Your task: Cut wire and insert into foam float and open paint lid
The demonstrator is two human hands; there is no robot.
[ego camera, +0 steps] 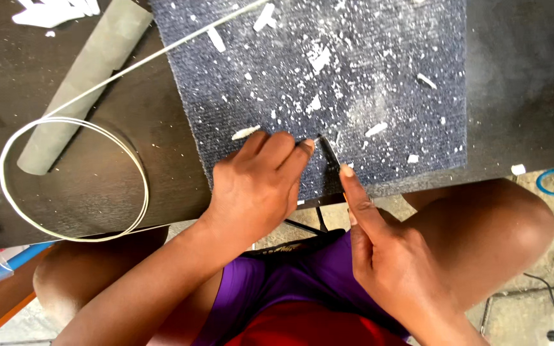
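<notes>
- Purple and red cloth fills the bottom centre of the frame, the person's lap, with bare knees at lower left and right.
- The right hand [389, 256] rises from the lower right, index finger stretched along a thin dark blade [329, 157], clasped around its handle; the tip meets the left fingertips.
- The left hand [258, 186] sits at centre, fingers curled and pinching a small white piece [316, 139] against the mat's near edge, where the cutting happens.
- The dark blue textured mat [379, 70] spreads across the upper centre, strewn with white chips and shavings [318, 57]; judging by these, a good deal of trimming is already done, and the pinched piece is not yet finished.
- A white cord [72, 179] loops at left on the dark table [527, 83] and runs to the top edge; much of it looks uncut.
- A grey cardboard tube [84, 83] lies at upper left, with white scraps [56, 11] beyond it.
</notes>
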